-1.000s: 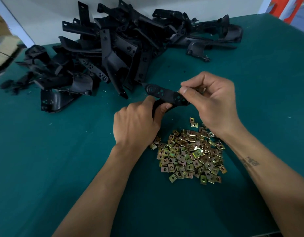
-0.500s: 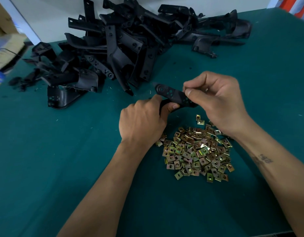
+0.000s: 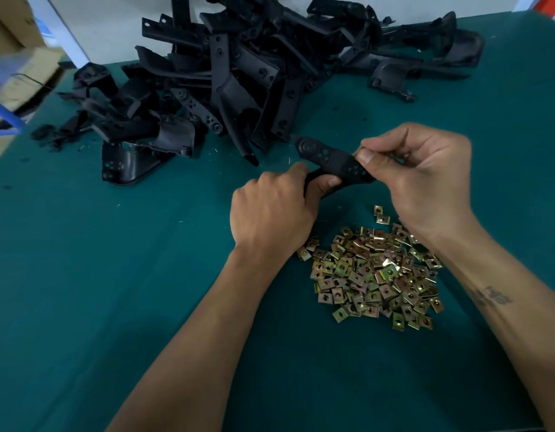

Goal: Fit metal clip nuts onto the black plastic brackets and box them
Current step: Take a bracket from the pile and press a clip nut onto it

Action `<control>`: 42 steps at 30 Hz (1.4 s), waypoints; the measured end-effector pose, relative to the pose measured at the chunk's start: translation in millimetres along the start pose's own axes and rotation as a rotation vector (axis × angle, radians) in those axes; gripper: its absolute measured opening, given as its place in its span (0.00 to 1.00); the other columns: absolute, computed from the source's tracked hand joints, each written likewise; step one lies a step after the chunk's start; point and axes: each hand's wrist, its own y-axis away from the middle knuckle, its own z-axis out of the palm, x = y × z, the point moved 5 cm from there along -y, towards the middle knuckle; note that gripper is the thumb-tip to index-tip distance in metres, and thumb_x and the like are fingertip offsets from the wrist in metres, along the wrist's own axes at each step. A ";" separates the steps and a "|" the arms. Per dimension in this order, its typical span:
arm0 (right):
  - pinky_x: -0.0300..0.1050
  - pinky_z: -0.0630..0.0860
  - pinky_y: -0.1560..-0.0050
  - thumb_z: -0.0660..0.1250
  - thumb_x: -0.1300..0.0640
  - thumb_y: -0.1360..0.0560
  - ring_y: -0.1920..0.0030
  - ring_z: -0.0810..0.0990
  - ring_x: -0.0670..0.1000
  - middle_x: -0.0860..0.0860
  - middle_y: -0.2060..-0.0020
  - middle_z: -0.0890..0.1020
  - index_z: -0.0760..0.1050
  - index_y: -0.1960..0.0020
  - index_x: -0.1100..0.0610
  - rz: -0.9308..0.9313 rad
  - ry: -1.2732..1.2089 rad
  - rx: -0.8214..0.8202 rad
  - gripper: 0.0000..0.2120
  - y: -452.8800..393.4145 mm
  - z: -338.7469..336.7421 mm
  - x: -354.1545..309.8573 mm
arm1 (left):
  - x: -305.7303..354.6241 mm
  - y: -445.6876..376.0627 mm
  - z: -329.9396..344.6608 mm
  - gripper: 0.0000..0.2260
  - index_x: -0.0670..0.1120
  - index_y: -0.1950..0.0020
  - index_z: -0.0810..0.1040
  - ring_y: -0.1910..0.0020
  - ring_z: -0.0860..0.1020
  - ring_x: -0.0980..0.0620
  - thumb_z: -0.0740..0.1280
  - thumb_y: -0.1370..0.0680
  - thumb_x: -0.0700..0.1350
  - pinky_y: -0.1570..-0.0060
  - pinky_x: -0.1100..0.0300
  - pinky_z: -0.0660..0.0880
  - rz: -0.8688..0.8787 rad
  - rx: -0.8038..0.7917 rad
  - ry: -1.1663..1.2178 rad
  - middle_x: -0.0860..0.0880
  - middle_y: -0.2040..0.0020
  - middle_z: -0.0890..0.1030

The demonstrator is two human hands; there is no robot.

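Holding bracket [image 3: 330, 162] above the table: left hand [image 3: 271, 215] grips its near end, right hand [image 3: 421, 179] pinches its 4 o'clock end, clip unseen. Long axis 10-to-4. Nuts [image 3: 374, 269] at 6, nearer right.

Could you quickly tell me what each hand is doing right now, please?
Left hand: grips the long black plastic bracket.
Right hand: pinches the same bracket's near end.

No text can be read anywhere (a forearm tattoo [image 3: 492, 298] is too blurred to decipher).
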 end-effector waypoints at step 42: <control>0.53 0.80 0.38 0.58 0.55 0.14 0.43 0.85 0.54 0.54 0.47 0.87 0.83 0.49 0.58 0.137 -0.089 -0.309 0.15 -11.3 -14.6 8.5 | -13.3 -0.4 1.1 0.28 0.49 0.55 0.77 0.65 0.77 0.36 0.50 0.19 0.69 0.67 0.53 0.62 -0.102 0.042 0.048 0.44 0.64 0.79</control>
